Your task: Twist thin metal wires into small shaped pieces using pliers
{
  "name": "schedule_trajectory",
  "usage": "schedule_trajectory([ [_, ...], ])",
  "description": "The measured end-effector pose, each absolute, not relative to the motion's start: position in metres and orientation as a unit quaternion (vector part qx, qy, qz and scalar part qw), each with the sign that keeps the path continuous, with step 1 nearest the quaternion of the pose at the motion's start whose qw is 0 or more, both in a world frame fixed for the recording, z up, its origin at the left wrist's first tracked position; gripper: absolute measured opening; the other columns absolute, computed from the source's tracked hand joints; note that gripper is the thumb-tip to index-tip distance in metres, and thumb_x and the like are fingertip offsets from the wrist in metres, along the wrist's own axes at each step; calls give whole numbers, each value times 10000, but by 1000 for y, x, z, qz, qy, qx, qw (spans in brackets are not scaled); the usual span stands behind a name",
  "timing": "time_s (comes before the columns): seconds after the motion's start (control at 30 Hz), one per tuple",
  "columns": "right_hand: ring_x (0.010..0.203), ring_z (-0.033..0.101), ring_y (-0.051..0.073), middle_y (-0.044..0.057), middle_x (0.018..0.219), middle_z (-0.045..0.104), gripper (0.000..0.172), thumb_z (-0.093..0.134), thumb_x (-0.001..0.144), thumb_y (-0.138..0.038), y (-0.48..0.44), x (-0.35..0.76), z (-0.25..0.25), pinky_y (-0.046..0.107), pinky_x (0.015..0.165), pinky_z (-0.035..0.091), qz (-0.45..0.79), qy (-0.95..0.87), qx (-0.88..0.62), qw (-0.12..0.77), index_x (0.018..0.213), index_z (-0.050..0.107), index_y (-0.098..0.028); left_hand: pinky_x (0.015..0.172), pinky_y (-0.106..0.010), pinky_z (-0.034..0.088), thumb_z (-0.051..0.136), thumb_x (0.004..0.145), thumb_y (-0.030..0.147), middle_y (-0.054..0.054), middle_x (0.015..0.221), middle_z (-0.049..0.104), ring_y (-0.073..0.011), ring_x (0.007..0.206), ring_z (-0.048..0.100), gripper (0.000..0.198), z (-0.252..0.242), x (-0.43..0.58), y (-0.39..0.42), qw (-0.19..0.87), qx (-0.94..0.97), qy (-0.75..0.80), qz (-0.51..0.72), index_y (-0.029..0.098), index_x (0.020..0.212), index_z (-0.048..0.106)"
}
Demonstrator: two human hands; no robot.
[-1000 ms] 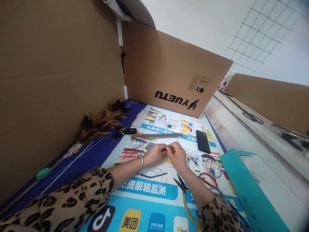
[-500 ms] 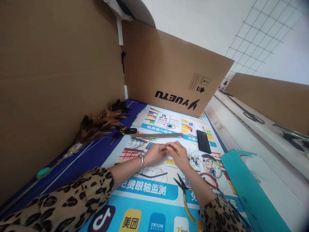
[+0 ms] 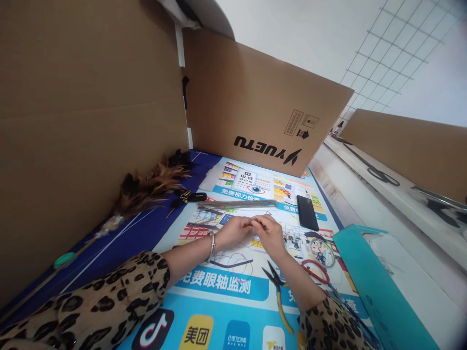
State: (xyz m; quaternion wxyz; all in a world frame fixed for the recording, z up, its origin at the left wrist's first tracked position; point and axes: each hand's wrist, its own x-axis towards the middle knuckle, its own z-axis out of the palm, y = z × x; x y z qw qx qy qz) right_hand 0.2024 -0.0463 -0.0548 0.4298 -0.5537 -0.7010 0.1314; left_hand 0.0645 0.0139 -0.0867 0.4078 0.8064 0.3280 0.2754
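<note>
My left hand (image 3: 236,231) and my right hand (image 3: 269,236) meet above the printed mat, fingertips pinched together. Whatever lies between the fingers is too small and hidden to make out; a thin dark loop (image 3: 269,213) shows just behind my right hand. Beyond them lies a bundle of thin grey wires (image 3: 237,204). Loose fine wires (image 3: 233,264) curve on the mat below my hands. Long-nose pliers (image 3: 279,294) with yellow handles rest, jaws apart, near my right forearm. A red ring-shaped item (image 3: 315,271) lies to the right of that forearm.
A black phone (image 3: 307,213) and a round clear dish (image 3: 322,253) with small bits are on the right, near a teal box (image 3: 379,287). Keys (image 3: 186,198) and a feather duster (image 3: 146,187) lie left. Cardboard panels (image 3: 255,97) stand at the left and back.
Both hands stay together in nearly the same spot, with only slight finger movement. The thin dark loop behind my right hand shows more clearly now.
</note>
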Motion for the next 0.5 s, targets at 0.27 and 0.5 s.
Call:
schedule_trajectory([
  [0.27,754,518,138,10,767,557,135,458,829,-233,-46,202,-55,249,694,392,106,-705,-569,410,809,590,-210,637,-205,378,520,698,225,23,751,641,-126,705,546,157,-82,66,12,461,760,328,319,171,803,624],
  [0.5,768,512,142,10,771,546,102,448,821,-216,-44,201,-59,253,699,386,81,-708,-574,404,782,542,-205,587,-206,362,516,697,244,27,651,616,-114,618,514,141,-85,65,15,437,764,362,307,164,705,631],
])
